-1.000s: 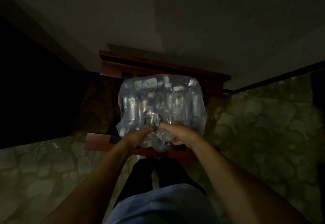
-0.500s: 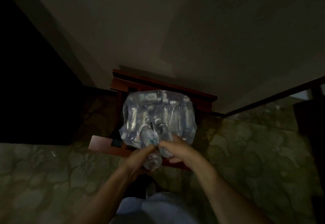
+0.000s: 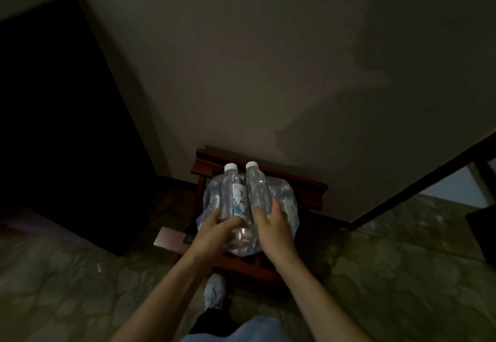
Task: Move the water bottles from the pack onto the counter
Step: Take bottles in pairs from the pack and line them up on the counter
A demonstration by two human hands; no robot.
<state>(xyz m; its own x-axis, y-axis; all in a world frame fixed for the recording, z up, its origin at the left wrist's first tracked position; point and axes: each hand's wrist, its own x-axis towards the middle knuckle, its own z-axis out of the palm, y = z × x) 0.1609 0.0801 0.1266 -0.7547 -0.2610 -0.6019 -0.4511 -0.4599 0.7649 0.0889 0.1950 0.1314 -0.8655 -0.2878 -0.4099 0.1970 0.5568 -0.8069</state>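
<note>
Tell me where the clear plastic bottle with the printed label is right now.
In the head view, the labelled clear plastic bottle is at centre, held in the left hand, beside a second clear bottle in the right hand, above the plastic-wrapped pack.

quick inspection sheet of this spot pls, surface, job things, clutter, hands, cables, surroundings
surface: dark red wooden stand against the wall, carrying the pack; no counter seen
job's things: plastic-wrapped bottle pack on the stand; left bottle, labelled, white cap; right bottle, white cap; both held above the pack, caps pointing away
clutter: nothing seen
grippers: left hand grips the left bottle near its base; right hand grips the right bottle near its base
cables: nothing seen
surroundings: plain wall; patterned floor; dark furniture at left; white shoe below; dim light
</note>
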